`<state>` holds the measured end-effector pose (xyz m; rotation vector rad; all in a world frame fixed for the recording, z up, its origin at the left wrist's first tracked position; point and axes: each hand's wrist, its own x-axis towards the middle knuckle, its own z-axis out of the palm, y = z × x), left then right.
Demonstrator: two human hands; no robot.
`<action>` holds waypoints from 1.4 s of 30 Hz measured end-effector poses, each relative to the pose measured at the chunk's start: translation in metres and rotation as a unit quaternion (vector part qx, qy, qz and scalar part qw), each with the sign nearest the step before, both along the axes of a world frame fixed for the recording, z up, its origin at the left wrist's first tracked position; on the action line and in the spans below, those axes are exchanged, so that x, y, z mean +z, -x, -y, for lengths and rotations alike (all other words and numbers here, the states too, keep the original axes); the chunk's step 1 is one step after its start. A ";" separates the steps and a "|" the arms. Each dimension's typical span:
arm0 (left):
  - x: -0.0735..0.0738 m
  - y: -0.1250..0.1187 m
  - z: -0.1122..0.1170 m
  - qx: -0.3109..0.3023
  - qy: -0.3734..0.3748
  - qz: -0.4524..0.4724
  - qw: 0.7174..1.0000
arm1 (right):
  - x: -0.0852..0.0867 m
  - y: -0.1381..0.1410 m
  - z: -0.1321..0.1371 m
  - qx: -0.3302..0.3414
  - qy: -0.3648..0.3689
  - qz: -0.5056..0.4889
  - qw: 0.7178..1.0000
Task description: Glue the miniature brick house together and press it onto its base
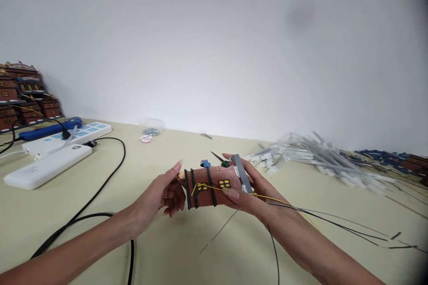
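Note:
A small brick-red model house [214, 186] with yellow windows and black bands hangs just above the beige table [200, 249], tipped on its side. My right hand [249, 191] grips its right end, thumb across the front wall, fingers behind its grey base. My left hand [165, 196] touches its left end with thumb and curled fingers. A yellow wire [267, 197] and thin black wires [334, 222] run from the house across my right wrist to the right.
White power strips [47, 164], a blue-handled tool [50, 129] and black cables [100, 187] lie at the left. Stacked model houses [23, 98] stand at the far left. A small dish of screws [152, 130] sits by the wall. A heap of white cable parts [317, 158] lies at the right.

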<state>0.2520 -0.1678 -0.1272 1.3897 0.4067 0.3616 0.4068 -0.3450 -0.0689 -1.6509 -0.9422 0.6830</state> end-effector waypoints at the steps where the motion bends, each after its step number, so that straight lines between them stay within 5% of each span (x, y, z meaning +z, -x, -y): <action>1: 0.000 0.000 0.000 0.002 -0.001 0.004 1.000 | 0.000 0.000 0.001 0.002 -0.001 0.011 1.000; 10: 0.006 0.000 0.004 0.020 -0.016 0.045 0.999 | -0.018 0.000 0.005 0.073 -0.100 0.139 0.983; 14: 0.004 -0.001 0.005 0.023 -0.003 0.053 0.998 | -0.011 -0.003 0.005 0.108 -0.113 0.244 0.957; 19: 0.000 0.000 0.006 -0.003 0.045 0.046 0.998 | 0.030 -0.013 -0.004 0.182 -0.082 0.408 0.891; 22: -0.002 0.002 0.006 -0.057 0.104 0.053 0.992 | 0.066 -0.015 -0.015 0.312 -0.061 0.455 0.832; 29: -0.009 0.006 0.013 -0.174 0.197 0.036 0.964 | 0.132 0.009 -0.048 0.396 0.156 0.479 0.768; 33: -0.010 0.007 0.022 -0.184 0.185 0.015 0.965 | 0.147 0.021 -0.060 0.431 0.236 0.404 0.772; 42: -0.001 0.006 0.031 -0.268 0.164 0.055 0.948 | 0.161 0.040 -0.081 0.404 0.334 0.423 0.739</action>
